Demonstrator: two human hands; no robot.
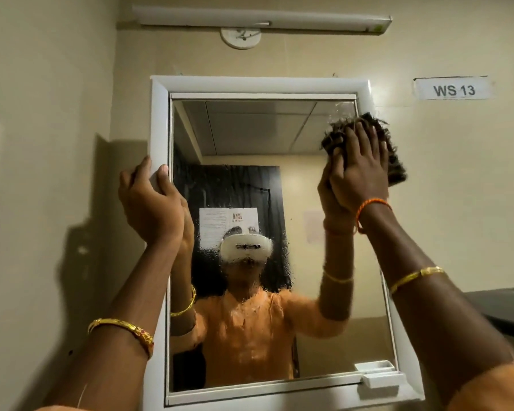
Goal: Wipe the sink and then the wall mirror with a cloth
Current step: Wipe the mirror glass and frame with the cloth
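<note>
A wall mirror (244,134) in a white frame (159,120) hangs on the beige wall in front of me. Its glass is wet, with droplets and streaks across the middle. My right hand (361,170) presses a dark, shaggy cloth (392,161) flat against the upper right part of the glass, at the frame's right edge. My left hand (149,200) grips the frame's left side, thumb on the front and fingers round the edge. The sink is out of view.
A small white tray (382,384) is fixed to the frame's lower right corner. A tube light (261,20) runs above the mirror. A "WS 13" label (454,89) is on the wall at right, and a dark counter edge (508,307) shows lower right.
</note>
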